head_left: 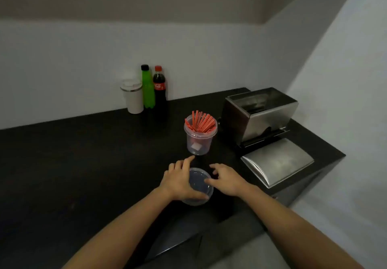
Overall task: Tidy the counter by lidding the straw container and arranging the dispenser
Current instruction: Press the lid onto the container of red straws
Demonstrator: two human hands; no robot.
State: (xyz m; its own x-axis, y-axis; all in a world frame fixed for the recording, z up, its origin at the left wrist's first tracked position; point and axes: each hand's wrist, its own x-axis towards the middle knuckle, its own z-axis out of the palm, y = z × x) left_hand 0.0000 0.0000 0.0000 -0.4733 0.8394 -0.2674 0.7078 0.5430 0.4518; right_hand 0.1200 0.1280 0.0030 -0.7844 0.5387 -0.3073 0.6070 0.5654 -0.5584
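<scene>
Both hands are closing on the round clear plastic lid [199, 186] lying flat on the black counter [83, 164], likely to lift it. Left hand [180, 181] is gripping its left rim, thumb under the near edge; right hand [225, 179] is touching the right rim, fingers spread, not clenched. Clear plastic straw container [200, 140] is standing upright just beyond the lid, unlidded, red straws [201, 123] poking above the rim. Steel dispenser [261, 117] is sitting open to the right, its curved steel cover [278, 161] lying in front.
</scene>
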